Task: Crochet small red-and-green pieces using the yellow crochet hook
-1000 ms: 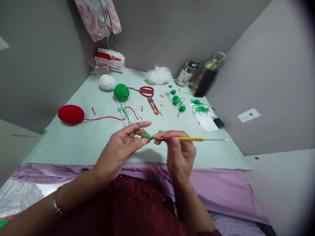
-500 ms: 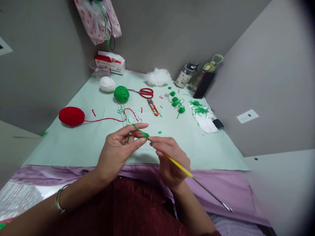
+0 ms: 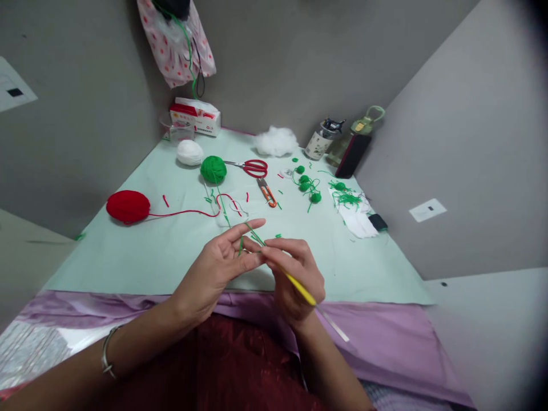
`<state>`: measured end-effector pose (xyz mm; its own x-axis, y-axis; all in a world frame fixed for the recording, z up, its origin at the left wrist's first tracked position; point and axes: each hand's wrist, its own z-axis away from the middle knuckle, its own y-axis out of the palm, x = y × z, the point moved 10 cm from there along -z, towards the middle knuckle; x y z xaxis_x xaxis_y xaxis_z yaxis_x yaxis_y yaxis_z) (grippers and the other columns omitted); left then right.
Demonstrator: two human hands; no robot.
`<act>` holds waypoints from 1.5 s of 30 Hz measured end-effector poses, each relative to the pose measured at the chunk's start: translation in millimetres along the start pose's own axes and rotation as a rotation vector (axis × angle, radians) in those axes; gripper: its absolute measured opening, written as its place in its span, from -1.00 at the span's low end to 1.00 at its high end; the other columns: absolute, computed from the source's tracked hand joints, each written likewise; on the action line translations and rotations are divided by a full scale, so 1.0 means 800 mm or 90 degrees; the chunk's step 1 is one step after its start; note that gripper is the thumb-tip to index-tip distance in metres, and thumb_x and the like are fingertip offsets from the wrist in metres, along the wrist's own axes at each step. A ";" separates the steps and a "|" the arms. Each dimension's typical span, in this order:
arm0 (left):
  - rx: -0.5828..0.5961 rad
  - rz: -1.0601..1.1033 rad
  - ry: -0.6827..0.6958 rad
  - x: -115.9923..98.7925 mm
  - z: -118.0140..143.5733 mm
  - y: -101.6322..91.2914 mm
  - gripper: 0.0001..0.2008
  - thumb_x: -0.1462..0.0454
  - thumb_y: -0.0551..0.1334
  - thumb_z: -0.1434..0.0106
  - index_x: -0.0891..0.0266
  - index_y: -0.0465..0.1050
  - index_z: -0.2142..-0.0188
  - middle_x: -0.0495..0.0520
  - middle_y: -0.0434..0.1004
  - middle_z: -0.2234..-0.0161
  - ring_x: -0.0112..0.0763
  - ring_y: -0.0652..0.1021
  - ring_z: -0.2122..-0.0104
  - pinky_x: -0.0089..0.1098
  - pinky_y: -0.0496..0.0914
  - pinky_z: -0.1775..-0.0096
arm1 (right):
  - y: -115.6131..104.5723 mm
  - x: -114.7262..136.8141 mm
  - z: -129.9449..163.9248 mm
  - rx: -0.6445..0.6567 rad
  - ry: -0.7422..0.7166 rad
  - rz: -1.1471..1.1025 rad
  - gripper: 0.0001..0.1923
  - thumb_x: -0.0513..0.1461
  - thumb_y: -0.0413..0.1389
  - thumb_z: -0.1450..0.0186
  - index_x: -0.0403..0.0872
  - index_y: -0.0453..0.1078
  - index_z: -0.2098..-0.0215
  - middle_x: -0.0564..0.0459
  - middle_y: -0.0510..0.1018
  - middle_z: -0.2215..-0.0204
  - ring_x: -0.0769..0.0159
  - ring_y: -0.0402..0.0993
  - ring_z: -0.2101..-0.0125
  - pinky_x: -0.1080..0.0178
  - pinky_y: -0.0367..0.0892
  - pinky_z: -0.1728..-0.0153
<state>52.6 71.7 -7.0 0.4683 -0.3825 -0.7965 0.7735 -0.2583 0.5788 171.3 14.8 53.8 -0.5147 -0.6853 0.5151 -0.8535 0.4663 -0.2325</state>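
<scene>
A: Where was the yarn work, and how was it held?

B: Two hands met above the desk, near the middle of its front edge. The left hand, closed at the fingertips, held a green strand drawn over its forefinger, likely to keep it taut. The right hand gripped a yellow-handled hook pen-style, presumably for fine control.

A: Why was the green ball set back there?

B: It sat toward the desk's back left corner, beyond the hands, seemingly so that yarn could feed freely. Red-handled scissors and orange snips lay right of it, perhaps for easy reach. Small green balls lay toward the right edge, probably to keep their tails clear.

A: What could not be made out?

B: Fingers hid the hook's working tip and any stitches; the shaft's other end was blurred. A spotted bag, hanging above the back left corner, was cut off at the top.
</scene>
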 end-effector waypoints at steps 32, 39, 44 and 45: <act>-0.059 -0.042 -0.020 -0.006 0.004 -0.014 -0.65 0.26 0.51 -0.18 0.09 0.67 0.01 -0.05 0.55 0.33 -0.59 0.50 0.38 -0.62 0.26 0.42 | 0.011 -0.064 0.000 -0.016 0.398 -0.452 -0.81 -0.19 0.14 -0.48 0.00 0.59 0.23 0.08 0.69 0.32 0.41 0.58 0.38 0.29 0.49 0.29; -0.053 -0.114 0.066 -0.017 0.005 -0.019 -0.70 0.25 0.50 -0.22 0.03 0.69 0.04 -0.06 0.58 0.30 -0.50 0.52 0.27 -0.51 0.35 0.18 | -0.002 -0.047 -0.004 -0.021 0.330 -0.365 -0.81 -0.22 0.11 -0.49 -0.01 0.58 0.18 0.06 0.70 0.29 0.37 0.58 0.35 0.24 0.50 0.27; -0.047 -0.144 0.082 -0.019 0.005 -0.019 -0.71 0.23 0.49 -0.23 -0.04 0.69 0.04 -0.08 0.59 0.29 -0.51 0.53 0.25 -0.51 0.34 0.16 | -0.004 -0.041 -0.005 -0.026 0.302 -0.338 -0.82 -0.23 0.11 -0.49 0.01 0.58 0.17 0.07 0.69 0.30 0.36 0.58 0.36 0.23 0.49 0.30; -0.047 -0.148 0.081 -0.019 0.005 -0.019 -0.71 0.22 0.49 -0.23 -0.04 0.68 0.04 -0.08 0.59 0.29 -0.51 0.53 0.25 -0.51 0.34 0.16 | -0.003 -0.040 -0.005 -0.025 0.298 -0.333 -0.82 -0.24 0.11 -0.49 0.02 0.58 0.17 0.07 0.69 0.30 0.36 0.58 0.36 0.23 0.49 0.30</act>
<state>32.0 77.6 -3.0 0.3212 -0.2049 -0.9246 0.8934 -0.2583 0.3676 190.6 38.0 41.4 0.0592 -0.5170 0.8539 -0.9713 0.1674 0.1687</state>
